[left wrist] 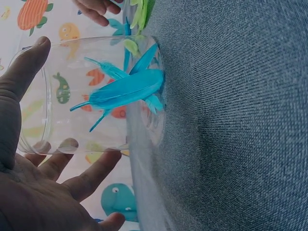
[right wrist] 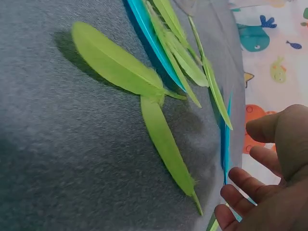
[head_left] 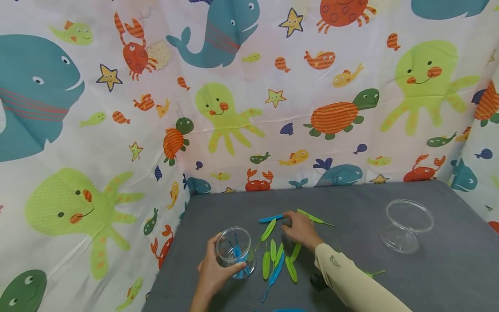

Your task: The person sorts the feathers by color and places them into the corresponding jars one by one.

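Observation:
My left hand grips a clear glass jar, thumb on one side and fingers on the other. Several blue feathers lean inside the jar, quills toward its mouth. At the back of the scattered feathers, my right hand reaches down with its fingertips close to the end of a blue feather. In the right wrist view its thumb and fingers are spread apart. A green feather lies just beyond that hand. Between the hands are several green feathers and another blue feather.
A clear footed glass bowl stands at the right of the grey table. Beside the right forearm sits a small dark object. A green feather shows past the sleeve. Sea-animal cloth hangs behind and at the sides.

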